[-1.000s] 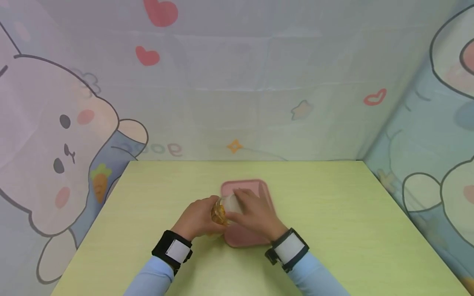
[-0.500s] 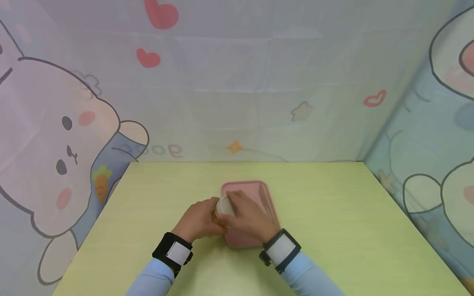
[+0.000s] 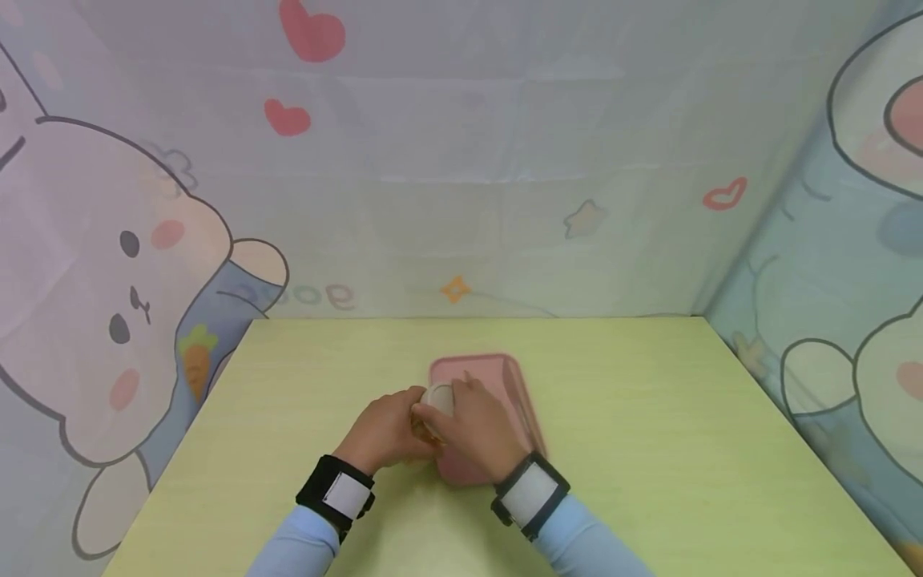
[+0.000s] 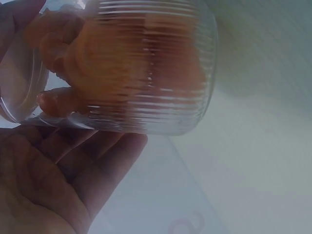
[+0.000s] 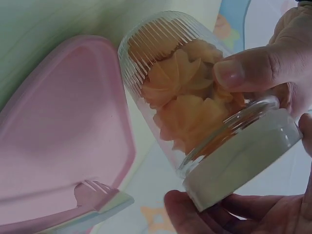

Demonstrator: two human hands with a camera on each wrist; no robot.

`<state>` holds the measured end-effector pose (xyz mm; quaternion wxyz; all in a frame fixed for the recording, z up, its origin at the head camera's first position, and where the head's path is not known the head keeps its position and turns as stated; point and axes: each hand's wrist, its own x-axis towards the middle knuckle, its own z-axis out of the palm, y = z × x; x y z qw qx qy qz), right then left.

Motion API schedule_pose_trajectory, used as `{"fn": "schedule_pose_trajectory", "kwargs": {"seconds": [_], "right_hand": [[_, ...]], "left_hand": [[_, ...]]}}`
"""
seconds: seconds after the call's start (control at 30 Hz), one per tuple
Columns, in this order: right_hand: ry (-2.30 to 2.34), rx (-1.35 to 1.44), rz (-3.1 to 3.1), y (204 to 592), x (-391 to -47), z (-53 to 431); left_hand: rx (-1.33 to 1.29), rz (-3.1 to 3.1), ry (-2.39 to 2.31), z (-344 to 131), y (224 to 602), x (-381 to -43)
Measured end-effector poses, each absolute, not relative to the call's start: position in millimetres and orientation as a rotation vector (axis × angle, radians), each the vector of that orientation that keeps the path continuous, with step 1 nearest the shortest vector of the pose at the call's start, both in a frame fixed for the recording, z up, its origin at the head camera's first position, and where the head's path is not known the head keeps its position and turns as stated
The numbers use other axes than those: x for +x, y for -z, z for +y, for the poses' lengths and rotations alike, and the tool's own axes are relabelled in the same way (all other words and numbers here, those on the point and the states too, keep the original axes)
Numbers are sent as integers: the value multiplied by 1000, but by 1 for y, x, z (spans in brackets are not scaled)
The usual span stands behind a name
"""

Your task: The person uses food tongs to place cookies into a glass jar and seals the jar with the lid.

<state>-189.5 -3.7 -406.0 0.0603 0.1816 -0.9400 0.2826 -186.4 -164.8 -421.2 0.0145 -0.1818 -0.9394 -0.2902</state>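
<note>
My left hand (image 3: 382,429) holds a clear ribbed glass jar (image 5: 146,112) of golden swirled cookies (image 5: 187,117), its thumb across the glass in the right wrist view. The jar is tilted above the table, its lid end toward my right hand. Around the white lid (image 5: 243,158) curl the fingers of my right hand (image 3: 481,426), and the lid sits on the jar's mouth. In the left wrist view the ribbed jar bottom (image 4: 170,73) and the fingers of the left hand (image 4: 63,175) beneath it show. From the head view, both hands hide most of the jar.
A pink tray (image 3: 472,365) lies on the pale yellow table (image 3: 634,417), partly under the hands. Along its side runs a narrow compartment with what looks like a pink fork (image 5: 90,195). A cartoon-printed cloth (image 3: 469,160) hangs behind and at the sides.
My right hand and wrist have turned and shifted left with the white lid, which now faces more upward. The left hand stays almost in place around the jar.
</note>
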Motion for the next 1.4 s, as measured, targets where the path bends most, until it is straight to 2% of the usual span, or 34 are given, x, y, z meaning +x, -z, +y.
{"fn": "schedule_pose_trajectory", "kwargs": {"seconds": [0.27,0.5,0.63,0.93,1.4], "right_hand": [[-1034,724,-2758,412,-193,16],[-996,970,-2681,410,-196,26],[-965,1023,-2694,410,-194,26],[-870,979,-2704,409,-193,21],[-911,553,-2833,410,-190,9]], "left_hand": [[-520,-2907,890,-167,424,-186],[-522,-2895,860,-168,426,-187],[-532,-2891,851,-167,426,-186],[-575,-2879,824,-165,425,-185],[-584,-2903,856,-163,423,-185]]}}
